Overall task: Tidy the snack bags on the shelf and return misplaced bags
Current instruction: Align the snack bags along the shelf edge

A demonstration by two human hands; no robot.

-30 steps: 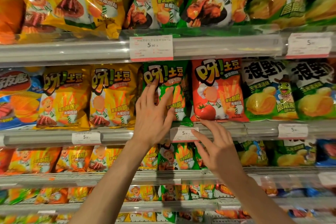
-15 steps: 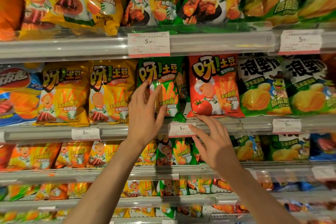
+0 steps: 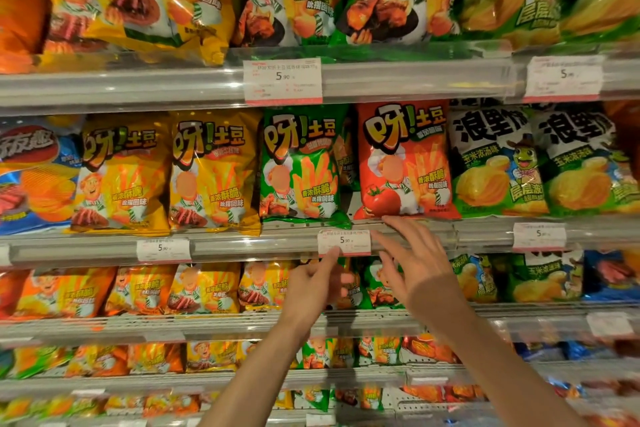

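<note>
Both hands are empty: the left hand is loosely curled with one finger out, the right hand open just under the red bag. The step looks like straightening this row. Next, the red bag probably needs a light push back.

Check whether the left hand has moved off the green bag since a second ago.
Yes. The left hand has dropped below the green bag, its fingertip now at the lower edge of the price tag.
</note>
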